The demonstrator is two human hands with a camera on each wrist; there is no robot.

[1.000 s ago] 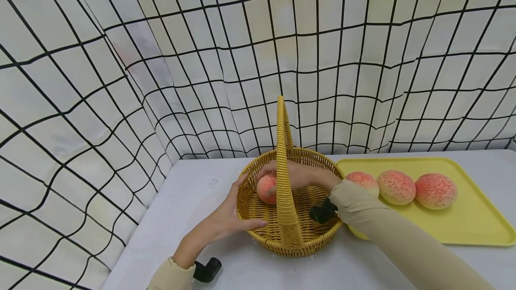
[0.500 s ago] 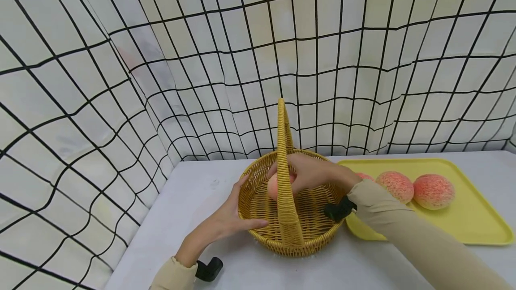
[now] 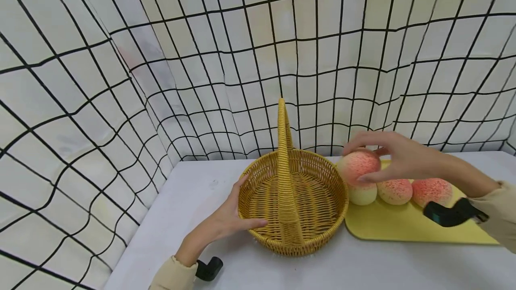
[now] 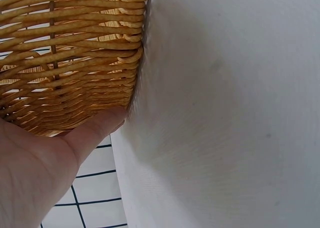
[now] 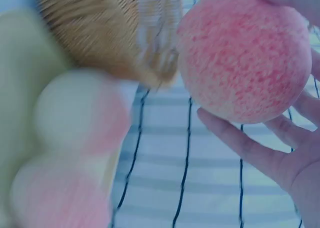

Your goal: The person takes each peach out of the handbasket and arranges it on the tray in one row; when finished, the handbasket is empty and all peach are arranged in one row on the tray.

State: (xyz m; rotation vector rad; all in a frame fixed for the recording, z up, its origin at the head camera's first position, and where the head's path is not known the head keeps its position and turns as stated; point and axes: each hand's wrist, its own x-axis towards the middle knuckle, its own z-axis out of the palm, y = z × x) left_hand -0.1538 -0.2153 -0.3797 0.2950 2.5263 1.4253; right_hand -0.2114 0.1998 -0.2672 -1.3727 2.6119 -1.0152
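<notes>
A peach (image 3: pixel 360 164), pink and speckled, is held in my right hand (image 3: pixel 397 158), with the thumb and fingers round it. It is above the left end of the yellow tray (image 3: pixel 419 227), just over another peach. Up close in the right wrist view, the held peach (image 5: pixel 245 55) shows its dotted skin between the fingers. My left hand (image 3: pixel 227 214) is spread along the left side of the wicker basket (image 3: pixel 312 247). In the left wrist view, a straight finger of the left hand (image 4: pixel 45 163) lies against the basket's woven outer wall (image 4: pixel 75 63).
On the tray sit three more peaches: one (image 3: pixel 363 195) partly below the held peach, one (image 3: pixel 395 191) in the middle and one (image 3: pixel 432 190) at the right. The basket's tall handle (image 3: pixel 283 160) arches over it. Black netting (image 3: pixel 314 75) over white cloth stands behind the table.
The right hand has lifted the peach out of the basket and moved it right, over the tray. The left hand and the basket have stayed in place.
</notes>
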